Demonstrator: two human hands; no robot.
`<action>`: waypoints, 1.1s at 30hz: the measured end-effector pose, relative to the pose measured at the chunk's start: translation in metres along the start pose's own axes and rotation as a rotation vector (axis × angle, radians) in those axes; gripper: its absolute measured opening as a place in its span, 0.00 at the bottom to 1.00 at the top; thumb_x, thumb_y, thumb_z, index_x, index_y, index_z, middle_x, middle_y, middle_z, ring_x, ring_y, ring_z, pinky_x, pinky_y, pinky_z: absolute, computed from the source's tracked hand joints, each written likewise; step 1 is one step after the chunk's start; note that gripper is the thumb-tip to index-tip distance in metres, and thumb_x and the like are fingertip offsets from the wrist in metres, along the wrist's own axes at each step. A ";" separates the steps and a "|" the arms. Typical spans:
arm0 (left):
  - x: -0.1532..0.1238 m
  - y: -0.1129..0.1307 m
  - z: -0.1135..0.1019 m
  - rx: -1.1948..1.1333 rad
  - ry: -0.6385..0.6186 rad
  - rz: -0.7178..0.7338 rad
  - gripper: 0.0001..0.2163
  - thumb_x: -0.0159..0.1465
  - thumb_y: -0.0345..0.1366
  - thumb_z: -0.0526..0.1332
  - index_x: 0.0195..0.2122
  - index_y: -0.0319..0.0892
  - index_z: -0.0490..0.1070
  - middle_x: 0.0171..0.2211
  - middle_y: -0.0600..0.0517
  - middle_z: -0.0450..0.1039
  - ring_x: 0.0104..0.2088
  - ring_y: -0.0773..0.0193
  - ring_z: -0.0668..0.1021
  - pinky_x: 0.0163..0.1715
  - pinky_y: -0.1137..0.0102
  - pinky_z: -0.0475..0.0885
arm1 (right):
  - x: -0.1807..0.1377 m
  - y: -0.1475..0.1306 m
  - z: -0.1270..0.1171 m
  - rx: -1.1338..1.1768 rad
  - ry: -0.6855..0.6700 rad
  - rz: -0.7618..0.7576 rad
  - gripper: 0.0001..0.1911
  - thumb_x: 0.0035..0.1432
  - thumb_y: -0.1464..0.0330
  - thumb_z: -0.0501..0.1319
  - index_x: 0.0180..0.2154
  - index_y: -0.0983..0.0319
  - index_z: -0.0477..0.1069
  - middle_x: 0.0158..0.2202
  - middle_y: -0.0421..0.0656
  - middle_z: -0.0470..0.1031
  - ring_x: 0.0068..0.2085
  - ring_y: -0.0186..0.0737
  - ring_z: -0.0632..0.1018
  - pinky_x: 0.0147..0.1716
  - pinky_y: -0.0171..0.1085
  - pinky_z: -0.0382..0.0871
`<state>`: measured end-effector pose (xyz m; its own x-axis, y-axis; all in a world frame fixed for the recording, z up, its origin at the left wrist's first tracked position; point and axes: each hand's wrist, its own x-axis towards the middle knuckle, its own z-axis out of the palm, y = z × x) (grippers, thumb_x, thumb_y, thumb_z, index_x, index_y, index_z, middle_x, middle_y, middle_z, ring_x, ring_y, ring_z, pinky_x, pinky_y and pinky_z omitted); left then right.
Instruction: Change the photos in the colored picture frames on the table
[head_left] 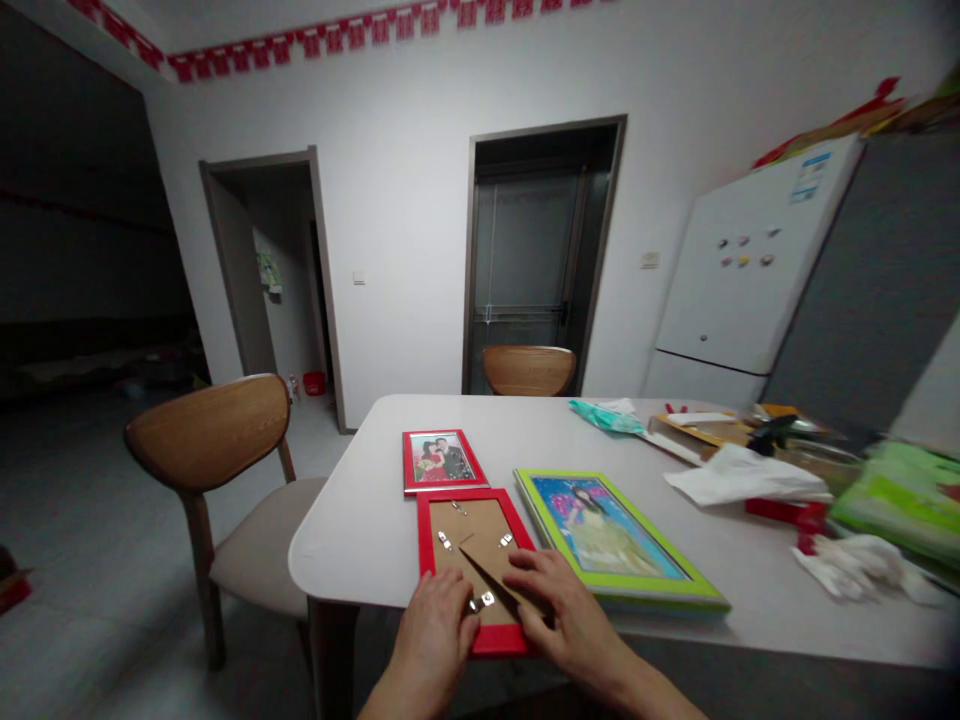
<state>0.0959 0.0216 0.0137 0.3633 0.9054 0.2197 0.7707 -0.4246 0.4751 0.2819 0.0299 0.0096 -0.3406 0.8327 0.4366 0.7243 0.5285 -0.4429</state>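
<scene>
A red photo frame (pixel 426 535) lies face down at the near edge of the table, its brown backing board (pixel 480 522) showing with several metal clips (pixel 482 602) on it. My left hand (pixel 433 632) grips the lower left edge of this frame, thumb beside a clip. At the lower right, my right hand (pixel 564 612) has its fingers on the backing's stand flap, which is lifted along a dark slit. Just behind lies a smaller red frame (pixel 442 462) with a picture of two people, face up. To the right is a green frame (pixel 611 530) with a picture of a person in a pale dress.
On the table's right side are a teal package (pixel 609 417), white paper (pixel 739 476), crumpled white gloves or cloth (pixel 862 568) and a green bag (pixel 900 495). Wooden chairs (pixel 214 430) stand left and behind the white table (pixel 360 520). A fridge (pixel 750 270) stands at right.
</scene>
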 end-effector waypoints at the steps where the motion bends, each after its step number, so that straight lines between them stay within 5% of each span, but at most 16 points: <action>1: -0.002 -0.002 -0.001 -0.016 0.006 -0.003 0.14 0.53 0.29 0.55 0.42 0.41 0.67 0.47 0.45 0.67 0.49 0.56 0.67 0.52 0.57 0.58 | 0.000 -0.001 0.003 -0.020 -0.011 -0.017 0.15 0.46 0.71 0.53 0.38 0.59 0.70 0.44 0.47 0.68 0.45 0.44 0.66 0.47 0.46 0.56; 7: -0.015 -0.018 -0.009 -0.051 -0.010 0.018 0.21 0.49 0.38 0.61 0.45 0.39 0.65 0.51 0.41 0.62 0.52 0.53 0.64 0.53 0.54 0.53 | 0.001 -0.011 0.008 -0.115 -0.080 -0.072 0.16 0.48 0.71 0.52 0.40 0.57 0.68 0.44 0.45 0.67 0.45 0.43 0.65 0.44 0.44 0.57; 17: -0.022 -0.027 -0.017 -0.101 0.004 0.005 0.10 0.47 0.36 0.62 0.32 0.42 0.67 0.50 0.45 0.64 0.52 0.55 0.64 0.53 0.54 0.51 | 0.017 -0.044 0.014 -0.143 -0.235 -0.191 0.10 0.53 0.66 0.51 0.36 0.55 0.68 0.43 0.41 0.64 0.45 0.41 0.62 0.44 0.41 0.54; 33: -0.018 -0.035 -0.017 -0.130 -0.008 -0.022 0.13 0.46 0.37 0.65 0.33 0.39 0.68 0.47 0.43 0.66 0.51 0.54 0.64 0.53 0.54 0.52 | 0.015 -0.043 0.011 -0.153 -0.305 -0.280 0.11 0.47 0.64 0.57 0.36 0.55 0.68 0.40 0.41 0.64 0.43 0.41 0.62 0.43 0.40 0.54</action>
<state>0.0539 0.0200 0.0074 0.3518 0.9140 0.2019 0.7045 -0.4006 0.5859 0.2390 0.0217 0.0268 -0.6810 0.6839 0.2618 0.6515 0.7291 -0.2098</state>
